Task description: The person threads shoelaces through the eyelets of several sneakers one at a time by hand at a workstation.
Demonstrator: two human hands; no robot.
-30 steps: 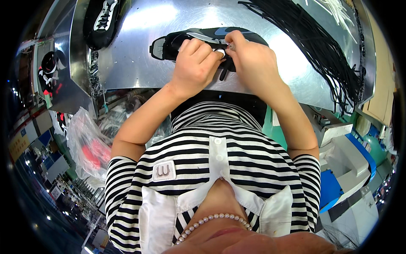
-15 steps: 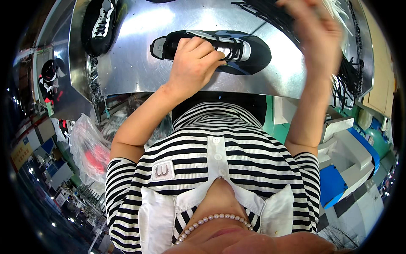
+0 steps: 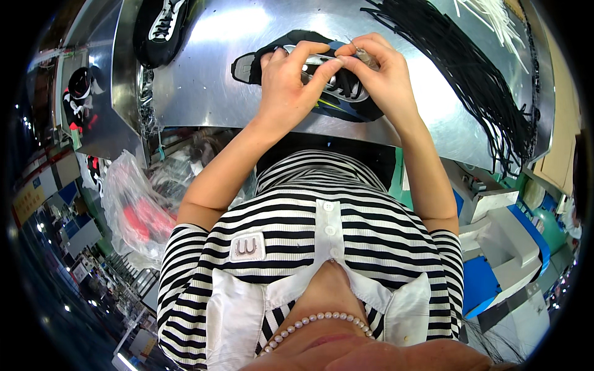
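Note:
A black shoe (image 3: pixel 247 67) with grey and blue panels and black laces lies sideways on the metal table, its heel to the left. My left hand (image 3: pixel 291 86) grips it at the collar, some fingertips hidden there; its thumb and forefinger reach over the lacing. My right hand (image 3: pixel 387 77) is closed above the toe end, with a small brownish, metallic-looking object (image 3: pixel 365 59) among its fingers. Both hands' fingertips nearly meet over the laces; whether they pinch a lace is too small to tell.
A bundle of black laces (image 3: pixel 461 71) spreads over the table's right side, with white laces (image 3: pixel 495 28) behind it. Another black shoe (image 3: pixel 159 34) stands at the far left of the metal table (image 3: pixel 210 93). A clear plastic bag (image 3: pixel 133 210) hangs lower left.
My right hand has come from the black laces at the right down to the shoe, next to my left hand. My left thumb and forefinger have spread forward over the lacing.

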